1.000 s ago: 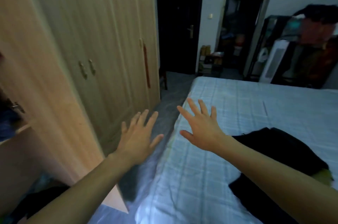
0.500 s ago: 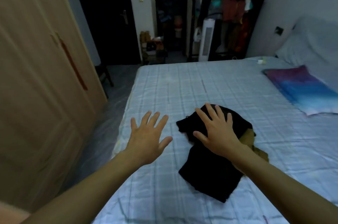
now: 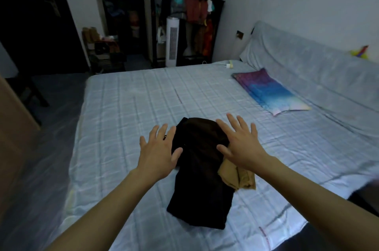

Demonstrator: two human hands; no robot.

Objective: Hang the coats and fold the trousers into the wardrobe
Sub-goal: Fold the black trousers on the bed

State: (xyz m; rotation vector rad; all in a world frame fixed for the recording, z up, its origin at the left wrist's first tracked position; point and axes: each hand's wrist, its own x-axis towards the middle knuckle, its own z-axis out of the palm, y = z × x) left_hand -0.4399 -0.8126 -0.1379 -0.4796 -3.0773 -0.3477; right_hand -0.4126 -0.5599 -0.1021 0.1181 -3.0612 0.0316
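Straight fingers fan wide on both hands, holding nothing. The left hand (image 3: pixel 158 153) is at the left edge of a black garment (image 3: pixel 201 189), and the right hand (image 3: pixel 243 146) is over its far right part; contact cannot be told. The garment lies crumpled on the near middle of the bed (image 3: pixel 133 107). A tan garment (image 3: pixel 235 174) touches its right side. A multicoloured pillow (image 3: pixel 270 92) lies far right.

The bed (image 3: pixel 133 107) bears black clothing (image 3: pixel 201 189), tan clothing (image 3: pixel 235 174), a colourful pillow (image 3: pixel 268 90).
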